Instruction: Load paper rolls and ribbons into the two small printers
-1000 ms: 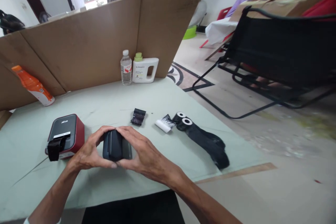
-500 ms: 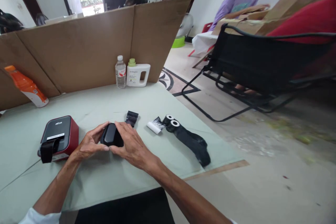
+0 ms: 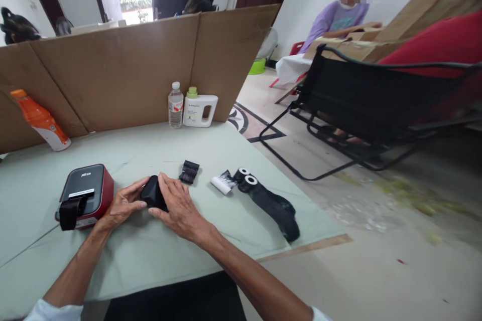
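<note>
Both my hands hold a small black rounded device (image 3: 151, 193) low over the pale green table (image 3: 158, 256). My left hand (image 3: 122, 206) grips its left side with thumb and fingers closed on it. From the right, my right hand (image 3: 175, 206) lies over and around the device, fingers pressed to its top. A red and black label printer (image 3: 85, 194) sits just left of my left hand. A small black cartridge part (image 3: 189, 171) lies just beyond my right hand.
A white roll piece (image 3: 221, 184) and two black ribbon rolls with loose black film (image 3: 269, 199) lie to the right. An orange bottle (image 3: 40, 120), a water bottle (image 3: 175, 105) and a white jug (image 3: 199, 109) stand by the cardboard screen (image 3: 124, 65). A black chair (image 3: 369, 95) and a seated person in purple (image 3: 335, 17) are beyond.
The black device has been lowered and tipped closer to the table, with my right hand now more on top of it. The view has lifted and shifted slightly.
</note>
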Demonstrator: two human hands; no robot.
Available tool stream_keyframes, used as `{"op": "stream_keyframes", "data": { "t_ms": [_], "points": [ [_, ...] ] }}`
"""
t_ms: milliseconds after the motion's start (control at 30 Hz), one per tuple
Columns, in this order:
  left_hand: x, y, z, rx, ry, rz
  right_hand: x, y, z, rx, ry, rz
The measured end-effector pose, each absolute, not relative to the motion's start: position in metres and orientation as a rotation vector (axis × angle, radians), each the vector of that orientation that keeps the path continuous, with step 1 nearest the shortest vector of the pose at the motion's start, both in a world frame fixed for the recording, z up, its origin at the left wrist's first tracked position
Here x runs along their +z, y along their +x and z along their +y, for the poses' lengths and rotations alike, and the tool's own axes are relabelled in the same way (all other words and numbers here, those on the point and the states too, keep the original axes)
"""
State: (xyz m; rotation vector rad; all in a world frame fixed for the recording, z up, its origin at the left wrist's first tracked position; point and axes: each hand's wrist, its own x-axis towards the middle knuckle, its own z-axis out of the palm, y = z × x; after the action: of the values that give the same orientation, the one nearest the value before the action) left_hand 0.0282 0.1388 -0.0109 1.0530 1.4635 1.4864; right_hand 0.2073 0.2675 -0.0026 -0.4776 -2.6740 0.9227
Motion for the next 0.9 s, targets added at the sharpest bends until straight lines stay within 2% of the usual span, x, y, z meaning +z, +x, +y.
{"op": "stream_keyframes", "data": {
  "t_ms": [267,533,700,900],
  "points": [
    [-0.024,0.021,0.140,1.505,1.239,1.800,-0.012,0.201,0.261,0.867,-0.550,-2.656],
    [-0.015,0.040,0.140,1.191,1.510,2.094,-0.040,0.203,0.268,0.909,-0.536,-2.563],
    [-0.014,0.048,0.143,1.130,1.534,2.141,-0.054,0.207,0.270,0.935,-0.497,-2.472],
    [-0.009,0.027,0.156,1.093,1.607,1.992,-0.061,0.195,0.250,0.918,-0.682,-2.240]
  ]
}}
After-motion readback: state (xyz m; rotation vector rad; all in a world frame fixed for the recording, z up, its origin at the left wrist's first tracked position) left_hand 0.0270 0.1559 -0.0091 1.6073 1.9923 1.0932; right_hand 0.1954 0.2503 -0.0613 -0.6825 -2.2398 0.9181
